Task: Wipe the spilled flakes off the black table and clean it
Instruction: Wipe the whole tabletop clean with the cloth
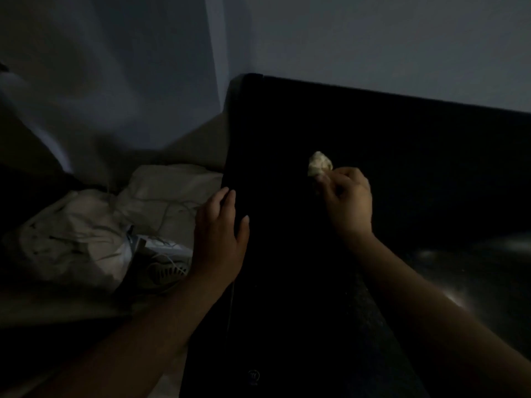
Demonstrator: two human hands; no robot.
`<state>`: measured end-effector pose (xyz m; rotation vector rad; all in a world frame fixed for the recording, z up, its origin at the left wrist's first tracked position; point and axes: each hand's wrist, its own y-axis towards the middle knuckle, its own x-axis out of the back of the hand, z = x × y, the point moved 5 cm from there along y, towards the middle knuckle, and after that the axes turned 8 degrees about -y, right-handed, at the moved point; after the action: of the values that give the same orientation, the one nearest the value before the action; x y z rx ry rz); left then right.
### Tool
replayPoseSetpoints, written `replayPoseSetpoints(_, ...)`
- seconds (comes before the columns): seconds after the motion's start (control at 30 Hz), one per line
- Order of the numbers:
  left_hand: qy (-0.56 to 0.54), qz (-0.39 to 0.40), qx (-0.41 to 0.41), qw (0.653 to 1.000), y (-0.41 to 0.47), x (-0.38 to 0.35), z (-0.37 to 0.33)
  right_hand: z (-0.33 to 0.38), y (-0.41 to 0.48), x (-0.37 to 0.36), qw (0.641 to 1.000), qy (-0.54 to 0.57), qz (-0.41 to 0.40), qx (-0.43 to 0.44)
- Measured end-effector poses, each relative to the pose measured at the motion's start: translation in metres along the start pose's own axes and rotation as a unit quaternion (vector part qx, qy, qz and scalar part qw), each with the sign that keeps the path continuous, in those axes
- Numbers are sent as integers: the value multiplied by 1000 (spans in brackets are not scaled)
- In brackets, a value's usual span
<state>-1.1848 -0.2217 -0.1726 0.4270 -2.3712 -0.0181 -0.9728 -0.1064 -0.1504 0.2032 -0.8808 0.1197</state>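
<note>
The room is very dark. The black table (402,145) fills the middle and right of the head view, its far edge against the wall. My right hand (347,199) is over the table's middle and pinches a small crumpled pale wad, tissue or cloth (319,163), at its fingertips. My left hand (221,231) lies with straight fingers on the table's left edge. No flakes can be made out on the dark surface.
Left of the table lies a heap of pale crumpled fabric (86,234) with thin white cords, and a white device with a round vent (166,268) beside it. Grey walls meet in a corner behind the table. A faint sheen shows at the right (474,254).
</note>
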Motion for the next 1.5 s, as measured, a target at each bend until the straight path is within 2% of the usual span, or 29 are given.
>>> replayPoseSetpoints(0.1,-1,-7,-3,1000,0,1,0,15,-43,-6,999,8,0,49)
replayPoseSetpoints(0.27,27,0,-13,1000,-1,-2,3,26,-91,2,990,101,83,49)
replayPoseSetpoints(0.33,19,1,-8,1000,-1,-1,2,15,-85,13,995,90,33,28)
replayPoseSetpoints(0.4,14,7,-6,1000,-2,-1,1,0,-70,21,999,29,-39,-9)
replayPoseSetpoints(0.43,15,10,-7,1000,-2,-1,1,-5,-64,21,998,13,-50,-30)
replayPoseSetpoints(0.53,17,25,-1,1000,-3,1,1,-2,-75,10,998,42,-4,-43)
replayPoseSetpoints(0.7,21,57,-8,998,-34,17,-3,31,-163,0,998,27,27,41)
replayPoseSetpoints(0.83,19,57,-22,998,-66,26,-5,37,-176,3,992,92,81,12)
replayPoseSetpoints(1.0,8,69,-17,997,-90,28,-10,4,-141,28,993,75,12,-89)
replayPoseSetpoints(1.17,42,84,-24,995,-106,28,1,24,-188,9,1000,-5,-1,-11)
replayPoseSetpoints(1.3,61,93,-30,993,-108,26,4,40,-245,4,999,-35,35,19)
replayPoseSetpoints(1.4,56,100,-21,993,-109,27,3,39,-259,11,998,19,54,4)
replayPoseSetpoints(1.5,58,96,-19,993,-110,27,1,22,-240,25,997,12,-31,-68)
